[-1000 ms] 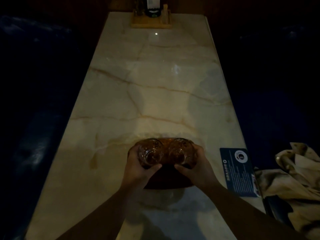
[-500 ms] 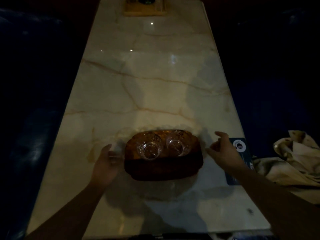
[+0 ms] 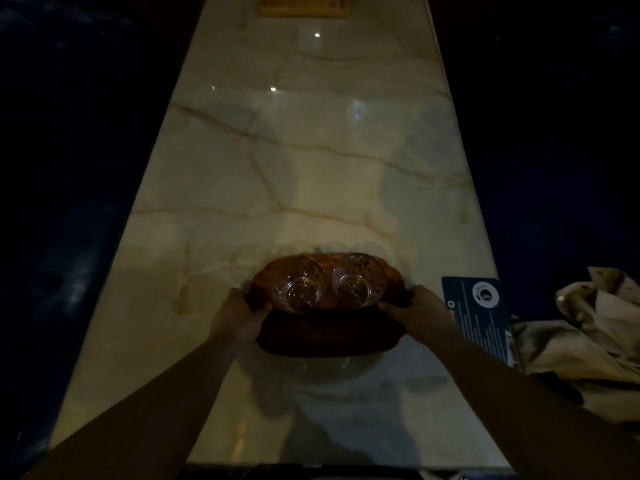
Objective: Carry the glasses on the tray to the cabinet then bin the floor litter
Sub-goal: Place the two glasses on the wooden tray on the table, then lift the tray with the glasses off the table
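Now both hands grip the dark wooden tray point(image 3: 329, 336), which sits low in the middle of the frame on the pale veined bench point(image 3: 311, 168). At the tray's left end the left hand point(image 3: 239, 318) has its fingers point(image 3: 258, 308) curled over the rim; at the tray's right end the right hand point(image 3: 420, 311) does the same, its fingers point(image 3: 391, 306) wrapped around the edge. Each hand is closed on the tray. Whether the tray is lifted or resting on the bench cannot be told in the dim light.

Two clear glasses stand upright side by side on the far half of the tray: the left glass point(image 3: 303, 289) and the right glass point(image 3: 356, 282), close together, perhaps touching. Neither hand touches them.

A dark blue card point(image 3: 479, 315) with a round white emblem lies flat at the right edge of the bench, just beside the right hand. Further right, off the bench, a crumpled light cloth point(image 3: 588, 327) lies on dark seating. At the top middle of the frame a wooden holder point(image 3: 303, 8) sits at the far end of the bench, cut off by the frame edge. Both sides of the frame are nearly black.
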